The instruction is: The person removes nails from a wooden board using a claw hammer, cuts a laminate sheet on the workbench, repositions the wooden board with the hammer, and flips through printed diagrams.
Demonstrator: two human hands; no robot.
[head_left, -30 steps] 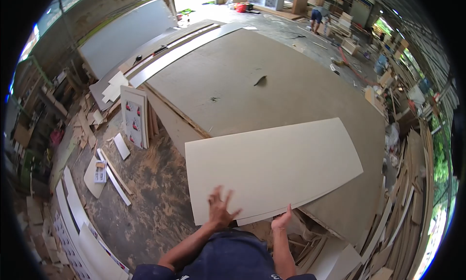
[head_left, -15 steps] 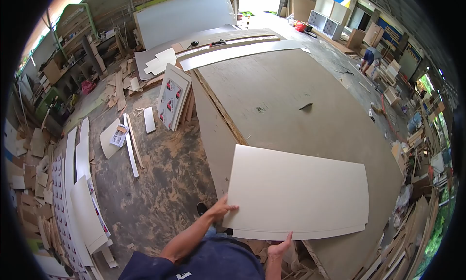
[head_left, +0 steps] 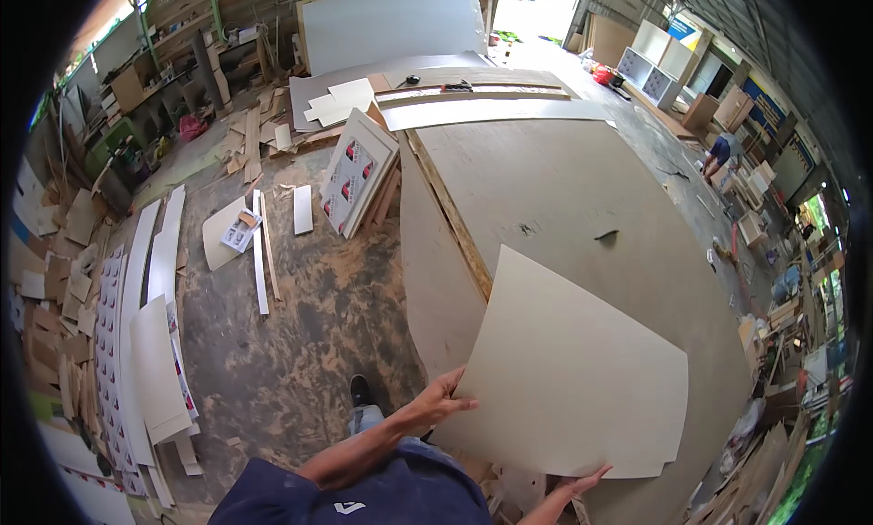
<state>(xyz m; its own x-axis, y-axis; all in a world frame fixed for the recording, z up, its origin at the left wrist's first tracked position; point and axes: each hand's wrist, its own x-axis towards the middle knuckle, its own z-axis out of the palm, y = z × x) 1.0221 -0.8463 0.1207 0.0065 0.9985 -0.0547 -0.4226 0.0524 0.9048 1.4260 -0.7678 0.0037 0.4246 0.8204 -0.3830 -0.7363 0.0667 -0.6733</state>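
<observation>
A large cream panel (head_left: pixel 582 379) is held tilted over the near end of a big grey-brown board surface (head_left: pixel 564 179). At the panel's left edge is my left hand (head_left: pixel 441 399), gripping it with the thumb on top. My right hand (head_left: pixel 585 479) is at the bottom edge, its fingers partly hidden under the panel and its thumb along the edge. The panel's far corner points away from me, over the wooden edge strip (head_left: pixel 450 216) of the big board.
Several panels (head_left: pixel 359 175) lean against the big board's left side. White strips (head_left: pixel 261 252) and a small white panel (head_left: pixel 303 209) lie on the floor. More long panels (head_left: pixel 159 370) lie at the left. Wood scraps (head_left: pixel 755 470) are at the lower right. A person (head_left: pixel 723 152) bends down far right.
My left hand has come from above the panel to its left edge and taken hold. The panel has turned and tilted, its far left corner swinging away from me. The view has shifted left.
</observation>
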